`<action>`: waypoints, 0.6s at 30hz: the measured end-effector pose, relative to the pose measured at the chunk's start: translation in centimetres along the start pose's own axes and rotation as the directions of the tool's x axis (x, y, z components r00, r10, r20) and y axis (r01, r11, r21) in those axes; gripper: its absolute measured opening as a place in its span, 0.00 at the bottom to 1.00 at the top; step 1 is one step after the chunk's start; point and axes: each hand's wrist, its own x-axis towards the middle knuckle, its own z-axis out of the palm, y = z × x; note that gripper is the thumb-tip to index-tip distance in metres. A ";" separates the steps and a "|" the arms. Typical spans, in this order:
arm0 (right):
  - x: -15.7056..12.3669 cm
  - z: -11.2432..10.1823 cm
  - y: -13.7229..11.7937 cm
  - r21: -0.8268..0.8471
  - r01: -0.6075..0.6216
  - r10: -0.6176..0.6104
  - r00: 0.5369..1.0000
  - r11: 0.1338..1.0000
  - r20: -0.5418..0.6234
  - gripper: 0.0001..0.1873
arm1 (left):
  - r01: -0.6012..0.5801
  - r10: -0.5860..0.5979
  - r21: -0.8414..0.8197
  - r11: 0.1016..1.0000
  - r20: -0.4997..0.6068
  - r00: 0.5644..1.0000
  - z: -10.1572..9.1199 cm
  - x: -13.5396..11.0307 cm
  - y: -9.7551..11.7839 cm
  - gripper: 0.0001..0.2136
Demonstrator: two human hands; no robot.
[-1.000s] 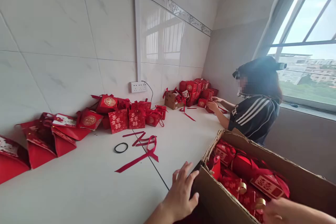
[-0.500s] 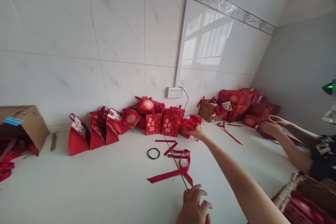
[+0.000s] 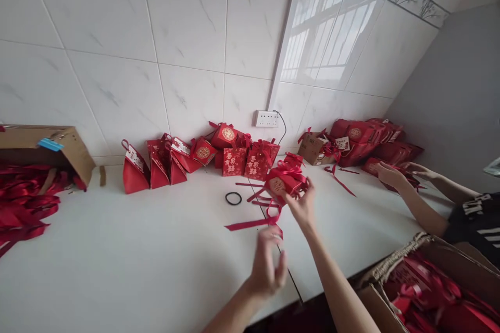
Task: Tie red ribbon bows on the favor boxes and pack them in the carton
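My right hand grips a red gift box by its near right side, thumb in front. The box carries a gold emblem and a ribbon bow, and it is tilted above the table. My left hand is raised nearer to me, fingers bent and apart from the thumb, holding nothing; it is slightly blurred. Just beyond it lies a loose red ribbon, partly behind the fingers. Thin red strips and a black ring-shaped band rest on the white table.
Several red boxes and triangular red bags line the tiled wall. A carton of red ribbons stands left, another carton with red boxes at front right. A co-worker's hands handle red packages at the far right.
My right hand has drawn a red box from the row by the wall towards me. My left hand has lifted and its fingers have curled. The view has tipped down.
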 end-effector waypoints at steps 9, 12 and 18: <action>-20.0 2.0 -6.9 0.071 0.144 -0.160 0.885 0.987 0.437 0.46 | 0.692 -0.678 0.034 0.721 -0.174 0.715 -15.3 -4.9 2.6 0.22; -22.0 1.8 -8.7 0.007 0.127 -0.114 0.870 0.992 0.479 0.47 | 0.748 -0.743 -0.012 0.663 -0.133 0.656 -17.1 -5.3 4.0 0.20; -20.5 0.4 -11.1 0.070 0.094 -0.117 0.824 0.993 0.555 0.24 | 0.737 -0.727 0.077 0.671 -0.124 0.675 -18.5 -3.9 5.0 0.16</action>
